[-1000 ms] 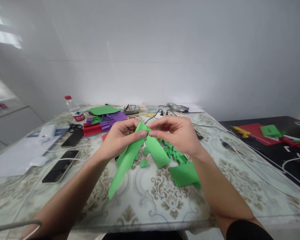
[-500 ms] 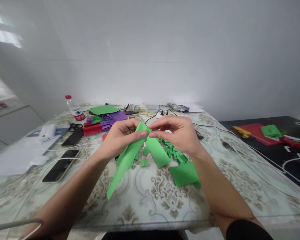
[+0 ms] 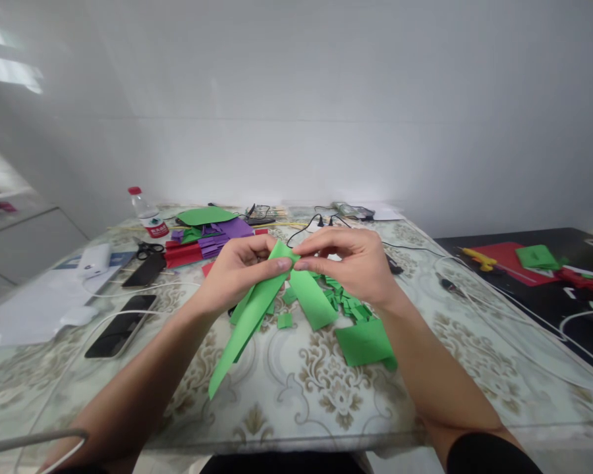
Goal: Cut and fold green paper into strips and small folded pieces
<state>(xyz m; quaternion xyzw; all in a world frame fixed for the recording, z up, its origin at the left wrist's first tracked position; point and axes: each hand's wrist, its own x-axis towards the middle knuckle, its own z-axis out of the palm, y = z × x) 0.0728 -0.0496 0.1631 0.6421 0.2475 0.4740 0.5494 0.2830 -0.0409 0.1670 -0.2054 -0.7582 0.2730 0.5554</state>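
Observation:
My left hand (image 3: 244,270) pinches a long green paper strip (image 3: 250,326) near its top end, thumb in front and fingers behind. The strip slants down to the left, its lower tip hanging over the patterned tablecloth. My right hand (image 3: 353,263) meets the left at that top end, thumb and forefinger pinched together on the strip's edge. Below the hands lie a wider green paper piece (image 3: 313,301), a heap of small green paper scraps (image 3: 350,304) and a single small green square (image 3: 285,320). Another green sheet (image 3: 363,343) rests by my right forearm.
On the left are a phone (image 3: 121,327), a dark device (image 3: 145,270), black scissors (image 3: 148,250), a white power bank (image 3: 93,261) and a bottle (image 3: 148,214). Purple paper (image 3: 215,245) and red paper (image 3: 182,255) lie behind. A yellow tool (image 3: 478,258) and white cables are at right.
The strip's lower end has swung slightly down and left, and a green edge beneath it shows more. Both hands keep their pinch in nearly the same place.

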